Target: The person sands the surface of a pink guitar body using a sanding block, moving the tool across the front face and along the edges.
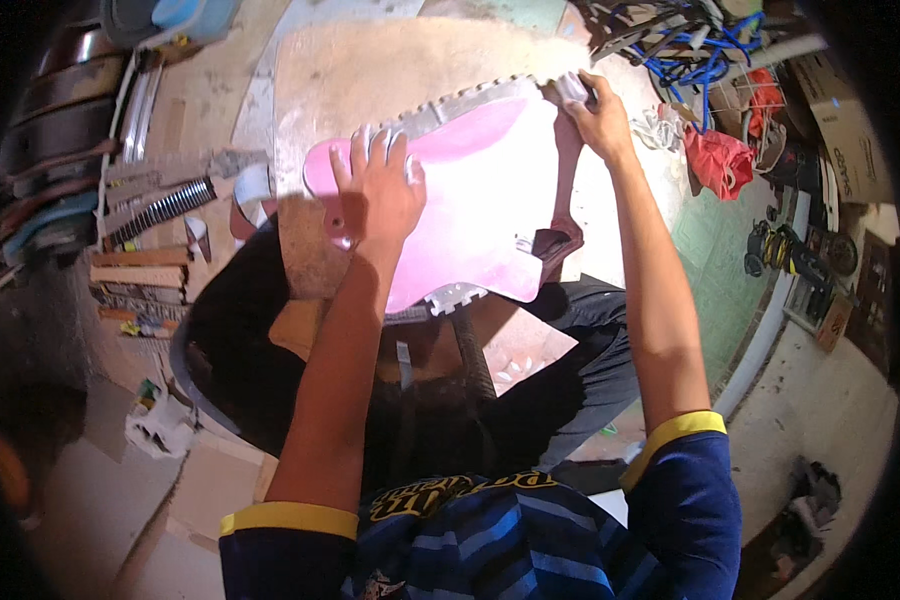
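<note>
The pale, worn surface (370,70) is spreading out in front of me, sitting between my bent, dark-trousered legs. Off to my left, a stack of dark curved pieces (65,140) is leaning in a long row. In the middle of the surface, a pink panel (460,225) with a wavy outline is lying flat (strong light is washing out much of its right side). Beneath it a grey mat (470,104) is showing, its toothed edges sticking out past the panel's far and near sides. At the far right a tangle of blue cables (710,65) is sitting near a cardboard box (838,125), and a red crumpled bag (720,162) is lying just below the cables. On my left, a black ribbed tube (162,212) is lying near some wooden strips (138,272). My left hand (378,192) is resting palm down on the left part of the panel, its fingers spreading toward the far edge. My right hand (600,120) is closing around a small pale block (571,88) just beyond the panel's far right corner; I cannot tell whether the block is touching the mat.
</note>
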The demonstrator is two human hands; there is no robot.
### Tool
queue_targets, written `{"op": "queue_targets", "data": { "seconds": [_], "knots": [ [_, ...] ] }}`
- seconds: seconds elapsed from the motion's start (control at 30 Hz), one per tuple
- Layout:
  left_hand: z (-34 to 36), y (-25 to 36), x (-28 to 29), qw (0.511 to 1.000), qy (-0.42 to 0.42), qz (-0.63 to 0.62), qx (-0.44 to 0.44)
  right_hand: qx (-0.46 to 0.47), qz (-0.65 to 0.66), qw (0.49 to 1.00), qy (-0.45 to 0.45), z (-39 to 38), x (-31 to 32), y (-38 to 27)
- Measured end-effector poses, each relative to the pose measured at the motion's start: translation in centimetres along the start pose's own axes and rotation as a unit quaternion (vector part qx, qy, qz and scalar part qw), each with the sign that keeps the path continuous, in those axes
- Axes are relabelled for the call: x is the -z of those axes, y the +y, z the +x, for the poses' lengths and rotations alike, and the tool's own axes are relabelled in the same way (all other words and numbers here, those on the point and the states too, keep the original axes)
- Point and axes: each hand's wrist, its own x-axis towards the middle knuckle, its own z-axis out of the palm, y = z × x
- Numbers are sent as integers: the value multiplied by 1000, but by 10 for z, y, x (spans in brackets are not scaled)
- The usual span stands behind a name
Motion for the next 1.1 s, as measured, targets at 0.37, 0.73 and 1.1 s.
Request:
{"op": "queue_targets", "data": {
  "seconds": [0.37,0.73,1.1],
  "knots": [
    [-38,45,-17,999,-14,36,-4,-218,433,851,200,-194,96,37],
    [63,168,-45,979,-69,65,-180,-217,471,824,229,-181,105,10],
    [15,131,-29,957,-134,39,-253,-205,473,829,217,-180,106,2]
  ]
}}
